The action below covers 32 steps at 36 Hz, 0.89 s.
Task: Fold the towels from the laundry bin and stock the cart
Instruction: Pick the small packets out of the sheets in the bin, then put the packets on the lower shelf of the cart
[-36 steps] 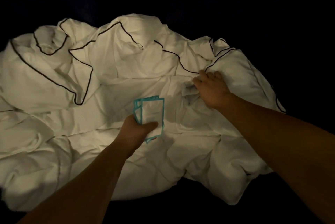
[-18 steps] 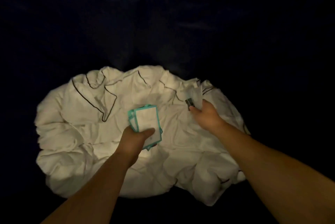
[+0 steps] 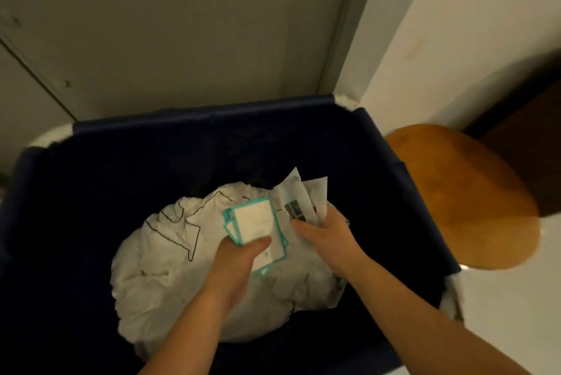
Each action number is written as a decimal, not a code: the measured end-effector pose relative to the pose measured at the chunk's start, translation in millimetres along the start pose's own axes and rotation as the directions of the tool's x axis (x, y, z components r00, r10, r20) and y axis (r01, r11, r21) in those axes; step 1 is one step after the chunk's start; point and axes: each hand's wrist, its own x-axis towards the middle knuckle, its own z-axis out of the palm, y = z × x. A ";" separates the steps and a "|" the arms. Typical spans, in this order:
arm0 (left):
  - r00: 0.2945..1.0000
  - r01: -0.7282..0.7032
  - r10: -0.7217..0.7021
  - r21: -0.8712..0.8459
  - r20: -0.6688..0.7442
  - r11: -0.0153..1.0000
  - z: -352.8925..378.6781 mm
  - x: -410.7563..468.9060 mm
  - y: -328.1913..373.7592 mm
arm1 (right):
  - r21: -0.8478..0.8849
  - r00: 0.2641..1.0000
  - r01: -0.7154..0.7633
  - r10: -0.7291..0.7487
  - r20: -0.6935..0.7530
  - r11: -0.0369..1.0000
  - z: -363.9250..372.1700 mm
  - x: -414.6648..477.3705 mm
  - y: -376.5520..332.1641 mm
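A crumpled heap of white linen with thin black piping [image 3: 170, 256] lies at the bottom of a deep navy laundry bin [image 3: 194, 119]. My left hand [image 3: 233, 265] grips a small stack of white cards with teal borders [image 3: 253, 221] above the heap. Just to the right, my right hand [image 3: 321, 235] pinches white folded paper sheets with a dark printed patch [image 3: 300, 198], lifted clear of the linen. Both forearms reach in from the bottom edge.
The bin's dark fabric walls fill most of the view. Behind it stand a grey door and frame [image 3: 182, 25]. A round wooden tabletop or stool [image 3: 461, 195] sits to the right on a pale floor, beside a white wall [image 3: 440, 40].
My head has pulled back, so the bin rim and room now show. My right hand has lifted the paper sheets off the linen; my left hand still holds the cards.
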 end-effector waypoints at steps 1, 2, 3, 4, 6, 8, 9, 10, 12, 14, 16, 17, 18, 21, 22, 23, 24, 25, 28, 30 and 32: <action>1.000 -0.008 0.007 0.023 0.027 1.000 -0.9 -11.4 2.6 | 0.017 1.000 0.001 0.000 -0.025 1.000 0.0 -15.7 -2.5; 0.999 -0.015 0.013 0.047 0.047 0.999 -2.3 -22.1 4.6 | 0.033 0.998 -0.007 0.009 -0.055 0.999 -0.6 -31.0 -3.9; 0.998 -0.023 0.018 0.071 0.066 0.997 -3.5 -32.1 6.6 | 0.044 0.996 -0.018 0.022 -0.088 0.999 -1.8 -46.1 -4.8; 0.996 -0.033 0.025 0.092 0.087 0.995 -4.1 -40.8 8.6 | 0.056 0.992 -0.025 0.031 -0.119 0.998 -3.4 -60.1 -4.4; 0.992 -0.051 0.035 0.126 0.122 0.991 -2.9 -54.7 11.5 | 0.073 0.984 -0.019 0.031 -0.173 0.997 -10.0 -87.7 -3.2; 0.988 -0.065 0.042 0.151 0.151 0.986 1.6 -66.9 11.0 | 0.074 0.976 -0.006 0.022 -0.217 0.997 -18.8 -115.2 -1.8; 0.984 -0.070 0.043 0.154 0.173 0.986 5.3 -73.4 9.9 | 0.068 0.970 0.003 0.013 -0.241 0.998 -23.7 -128.8 -1.9; 0.980 -0.071 0.039 0.158 0.194 0.985 10.1 -79.5 8.0 | 0.061 0.963 0.011 0.005 -0.270 0.998 -28.9 -140.9 -1.6; 0.969 -0.089 0.045 0.173 0.243 0.981 25.0 -91.0 2.8 | 0.055 0.941 0.018 0.001 -0.338 0.998 -41.4 -160.9 -1.0; 0.953 -0.125 0.059 0.210 0.297 0.970 46.9 -101.8 -3.3 | 0.053 0.915 0.006 0.016 -0.403 0.999 -57.4 -177.7 1.0; 0.933 -0.153 0.061 0.237 0.355 0.959 73.9 -111.2 -8.4 | 0.067 0.888 0.009 0.023 -0.459 0.998 -76.3 -192.4 4.3; 0.924 -0.155 0.054 0.242 0.379 0.958 88.3 -114.8 -11.4 | 0.080 0.874 0.013 0.027 -0.485 0.997 -86.5 -199.7 6.1; 0.914 -0.158 0.045 0.252 0.403 0.955 104.0 -119.3 -14.7 | 0.089 0.861 0.012 0.035 -0.507 0.996 -97.4 -207.2 8.5; 0.882 -0.184 0.026 0.294 0.470 0.938 149.6 -131.2 -30.2 | 0.112 0.830 0.014 0.051 -0.555 0.994 -133.8 -230.5 19.7; 0.874 -0.188 0.017 0.304 0.486 0.934 165.4 -135.3 -37.3 | 0.117 0.819 0.012 0.058 -0.571 0.993 -147.7 -238.2 26.0; 0.864 -0.190 0.009 0.309 0.504 0.932 182.3 -140.0 -45.7 | 0.121 0.805 0.009 0.065 -0.589 0.993 -162.2 -247.2 32.5; 0.855 -0.191 0.000 0.315 0.519 0.930 200.0 -144.8 -55.4 | 0.127 0.789 0.003 0.075 -0.609 0.992 -177.9 -257.0 40.1; 0.846 -0.192 -0.009 0.319 0.534 0.928 219.0 -150.8 -66.0 | 0.135 0.774 -0.002 0.087 -0.627 0.991 -194.7 -267.4 48.0; 0.829 -0.179 -0.040 0.333 0.558 0.926 277.6 -172.3 -102.0 | 0.168 0.743 -0.004 0.116 -0.659 0.986 -251.2 -304.6 72.8; 0.808 -0.175 -0.070 0.351 0.585 0.920 317.7 -190.3 -126.4 | 0.184 0.724 0.017 0.115 -0.681 0.983 -290.3 -331.6 89.0; 0.788 -0.170 -0.096 0.364 0.608 0.916 355.4 -208.2 -150.3 | 0.199 0.697 0.038 0.116 -0.707 0.979 -327.7 -358.6 103.1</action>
